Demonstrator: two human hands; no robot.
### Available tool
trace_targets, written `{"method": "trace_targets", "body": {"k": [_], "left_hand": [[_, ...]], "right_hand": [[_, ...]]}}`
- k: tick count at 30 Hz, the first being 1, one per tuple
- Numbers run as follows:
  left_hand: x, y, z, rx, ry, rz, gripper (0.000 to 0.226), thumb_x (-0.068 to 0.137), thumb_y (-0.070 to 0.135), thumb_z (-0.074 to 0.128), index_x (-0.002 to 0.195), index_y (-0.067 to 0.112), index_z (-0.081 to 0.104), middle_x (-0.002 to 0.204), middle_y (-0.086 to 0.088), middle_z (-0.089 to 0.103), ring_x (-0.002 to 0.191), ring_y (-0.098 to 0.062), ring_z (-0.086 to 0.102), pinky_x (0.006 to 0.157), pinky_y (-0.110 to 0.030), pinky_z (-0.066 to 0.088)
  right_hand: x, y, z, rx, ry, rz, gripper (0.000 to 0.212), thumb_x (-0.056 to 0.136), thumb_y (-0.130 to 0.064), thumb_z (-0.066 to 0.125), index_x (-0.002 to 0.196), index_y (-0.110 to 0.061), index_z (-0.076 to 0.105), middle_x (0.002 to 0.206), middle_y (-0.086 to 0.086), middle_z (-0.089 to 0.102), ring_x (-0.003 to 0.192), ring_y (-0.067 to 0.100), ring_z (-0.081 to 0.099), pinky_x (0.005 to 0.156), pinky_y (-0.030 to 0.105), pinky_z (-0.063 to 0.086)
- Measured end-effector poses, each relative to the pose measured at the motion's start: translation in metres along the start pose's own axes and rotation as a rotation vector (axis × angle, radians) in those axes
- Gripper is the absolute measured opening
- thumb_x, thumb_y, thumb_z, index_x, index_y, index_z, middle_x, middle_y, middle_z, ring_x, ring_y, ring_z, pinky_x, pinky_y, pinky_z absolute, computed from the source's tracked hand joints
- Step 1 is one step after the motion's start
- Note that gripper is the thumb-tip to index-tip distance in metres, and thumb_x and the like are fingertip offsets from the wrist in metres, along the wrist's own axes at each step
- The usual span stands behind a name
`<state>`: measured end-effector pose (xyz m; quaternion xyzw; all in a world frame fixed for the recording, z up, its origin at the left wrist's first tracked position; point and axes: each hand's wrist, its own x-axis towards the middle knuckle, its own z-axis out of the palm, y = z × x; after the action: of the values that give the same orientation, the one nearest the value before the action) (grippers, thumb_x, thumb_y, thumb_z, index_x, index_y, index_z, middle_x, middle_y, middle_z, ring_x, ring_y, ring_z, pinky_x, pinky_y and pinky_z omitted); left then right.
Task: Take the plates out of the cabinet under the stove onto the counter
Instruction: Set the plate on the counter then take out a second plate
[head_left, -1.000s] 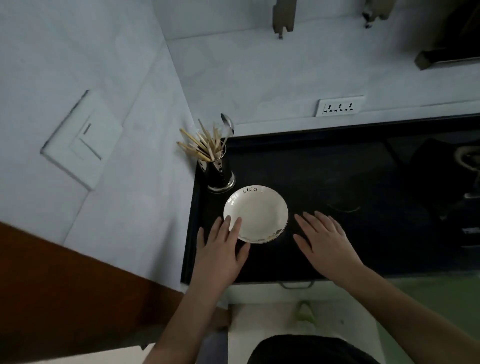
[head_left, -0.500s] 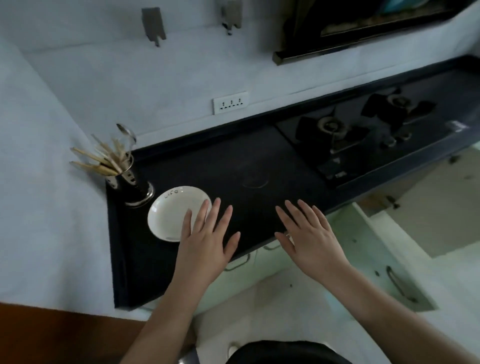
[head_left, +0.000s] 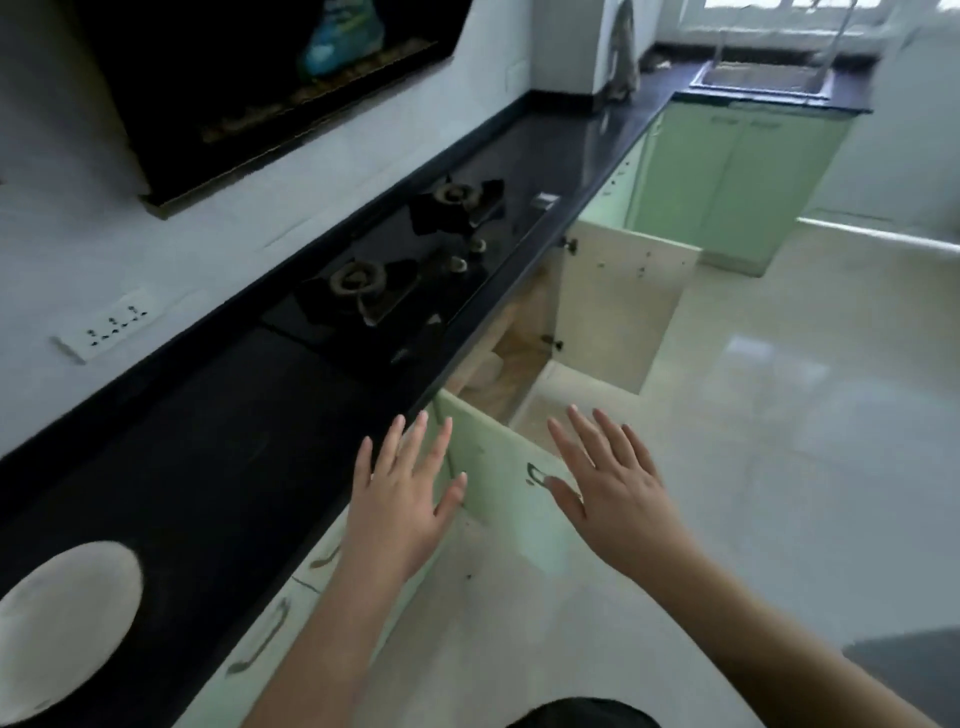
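Head camera, looking down and along a kitchen run. A long black counter (head_left: 218, 467) stretches away, with a two-burner stove (head_left: 400, 265) set into it. One white plate (head_left: 62, 623) already rests on the counter at the lower left, partly cut off by the frame edge. Under the stove, the cabinet (head_left: 514, 358) stands open: a green door (head_left: 498, 467) swings out nearest the person, a pale door (head_left: 618, 306) on the far side. Something pale sits inside, too dim to identify as plates.

The left hand (head_left: 400, 499) and right hand (head_left: 618, 499) hover in mid-air above the green door, fingers spread wide, holding nothing.

Risks, as a judgement: the dark interior could hide how many plates are stacked there, so a blind grab may tip them; reaching in could knock a wrist against the green door's edge; a lifted plate may clip the counter's overhang.
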<state>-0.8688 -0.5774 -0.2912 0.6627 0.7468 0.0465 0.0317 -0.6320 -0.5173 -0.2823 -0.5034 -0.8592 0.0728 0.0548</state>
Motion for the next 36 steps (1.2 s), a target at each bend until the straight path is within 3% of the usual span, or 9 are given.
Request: {"method": "trace_targets", "body": {"k": [5, 8, 11, 16, 21, 25, 29, 32, 36], "left_hand": [[0.044, 0.092, 0.008, -0.010, -0.034, 0.139, 0.068, 0.092, 0.066, -0.001, 0.154, 0.037, -0.005, 0.165, 0.003, -0.002, 0.150, -0.017, -0.010, 0.120, -0.045, -0.008], [0.061, 0.132, 0.005, 0.010, -0.063, 0.202, 0.070, 0.087, 0.066, -0.008, 0.151, 0.038, -0.013, 0.165, 0.005, -0.009, 0.150, -0.016, -0.015, 0.121, -0.045, -0.009], [0.091, 0.171, -0.004, 0.025, -0.068, 0.284, 0.076, 0.083, 0.068, -0.012, 0.153, 0.039, -0.009, 0.165, 0.006, -0.008, 0.150, -0.015, -0.014, 0.120, -0.046, -0.007], [0.141, 0.216, -0.017, 0.071, -0.107, 0.454, 0.067, 0.092, 0.067, 0.002, 0.153, 0.041, -0.009, 0.164, 0.011, -0.009, 0.149, -0.011, -0.016, 0.120, -0.050, -0.006], [0.197, 0.242, -0.014, 0.029, -0.100, 0.482, 0.080, 0.079, 0.069, -0.013, 0.154, 0.040, -0.004, 0.165, 0.010, -0.004, 0.150, -0.012, -0.012, 0.119, -0.047, -0.007], [0.225, 0.262, -0.018, -0.003, -0.132, 0.541, 0.097, 0.065, 0.074, -0.033, 0.153, 0.040, -0.010, 0.164, 0.009, -0.009, 0.149, -0.012, -0.017, 0.120, -0.044, -0.011], [0.265, 0.277, -0.025, 0.014, -0.116, 0.589, 0.102, 0.059, 0.074, -0.039, 0.152, 0.041, -0.013, 0.164, 0.010, -0.012, 0.148, -0.011, -0.019, 0.120, -0.044, -0.011], [0.301, 0.292, -0.023, 0.017, -0.100, 0.559, 0.101, 0.062, 0.075, -0.035, 0.154, 0.040, -0.008, 0.164, 0.010, -0.010, 0.149, -0.011, -0.016, 0.119, -0.047, -0.008], [0.335, 0.315, -0.021, 0.011, -0.088, 0.552, 0.077, 0.082, 0.070, -0.011, 0.154, 0.040, -0.007, 0.164, 0.009, -0.008, 0.149, -0.011, -0.014, 0.119, -0.045, -0.007]], "right_hand": [[-0.024, 0.085, -0.018, -0.008, 0.043, 0.150, 0.065, 0.096, -0.057, 0.011, 0.153, -0.027, 0.019, 0.161, 0.000, 0.018, 0.149, 0.023, 0.006, 0.120, 0.044, 0.006], [-0.034, 0.121, -0.025, 0.006, 0.048, 0.219, 0.066, 0.095, -0.059, 0.008, 0.153, -0.028, 0.020, 0.160, -0.001, 0.020, 0.148, 0.023, 0.008, 0.120, 0.044, 0.007], [-0.036, 0.151, -0.030, 0.012, 0.056, 0.279, 0.070, 0.091, -0.062, 0.000, 0.153, -0.032, 0.009, 0.162, -0.004, 0.008, 0.149, 0.020, -0.002, 0.120, 0.040, -0.001], [-0.020, 0.195, -0.039, 0.008, 0.063, 0.402, 0.069, 0.087, -0.062, -0.006, 0.152, -0.036, -0.003, 0.162, -0.008, -0.003, 0.147, 0.015, -0.012, 0.117, 0.035, -0.011], [0.004, 0.230, -0.058, -0.033, 0.096, 0.486, 0.072, 0.085, -0.057, -0.008, 0.152, -0.036, 0.007, 0.162, -0.008, 0.004, 0.148, 0.017, -0.004, 0.117, 0.035, -0.008], [0.022, 0.259, -0.075, -0.062, 0.115, 0.532, 0.070, 0.086, -0.058, -0.009, 0.152, -0.037, 0.001, 0.162, -0.008, 0.002, 0.148, 0.016, -0.007, 0.117, 0.034, -0.010], [0.037, 0.287, -0.084, -0.016, 0.129, 0.572, 0.070, 0.085, -0.062, -0.010, 0.151, -0.039, -0.004, 0.162, -0.011, -0.002, 0.147, 0.011, -0.011, 0.115, 0.028, -0.014], [0.045, 0.309, -0.085, -0.037, 0.161, 0.630, 0.077, 0.082, -0.063, -0.020, 0.152, -0.037, 0.001, 0.162, -0.010, 0.003, 0.148, 0.014, -0.005, 0.115, 0.029, -0.010], [0.065, 0.341, -0.086, -0.045, 0.181, 0.622, 0.084, 0.082, -0.065, -0.020, 0.152, -0.034, 0.013, 0.161, -0.006, 0.014, 0.148, 0.019, 0.006, 0.113, 0.030, -0.009]]}}
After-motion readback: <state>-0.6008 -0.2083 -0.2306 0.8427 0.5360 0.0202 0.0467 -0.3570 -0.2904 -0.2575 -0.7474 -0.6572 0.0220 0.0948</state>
